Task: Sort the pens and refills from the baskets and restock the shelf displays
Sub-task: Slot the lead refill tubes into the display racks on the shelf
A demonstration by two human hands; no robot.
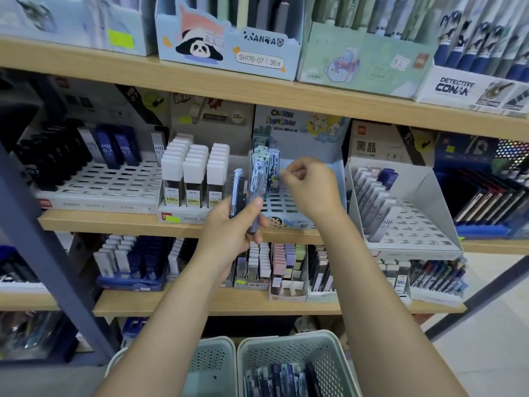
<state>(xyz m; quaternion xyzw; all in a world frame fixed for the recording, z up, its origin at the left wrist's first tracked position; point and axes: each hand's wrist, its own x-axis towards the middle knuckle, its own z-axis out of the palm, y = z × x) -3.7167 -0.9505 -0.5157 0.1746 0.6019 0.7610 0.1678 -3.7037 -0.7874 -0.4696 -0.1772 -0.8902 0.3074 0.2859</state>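
My left hand (233, 224) grips a small bunch of slim refill cases (246, 193), blue and clear, upright in front of the middle shelf. My right hand (310, 187) is raised just right of them, fingers curled, with thumb and forefinger pinched at a case standing in the Crayon Shinchan display tray (286, 209). Whether those fingers actually hold it is unclear. A few patterned cases (264, 156) stand at that tray's back left. Below, two pale green baskets sit side by side; the right basket (289, 351) holds several dark blue refill packs (282, 379), while the left basket (211, 359) shows nothing inside.
White-capped lead boxes (194, 173) fill the tray left of my hands; a slotted tray of HB 0.7 cases (94, 156) is further left. Another HB tray (400, 213) stands to the right. Pen display boxes (229, 44) line the top shelf. A grey shelf post (48, 242) slants at left.
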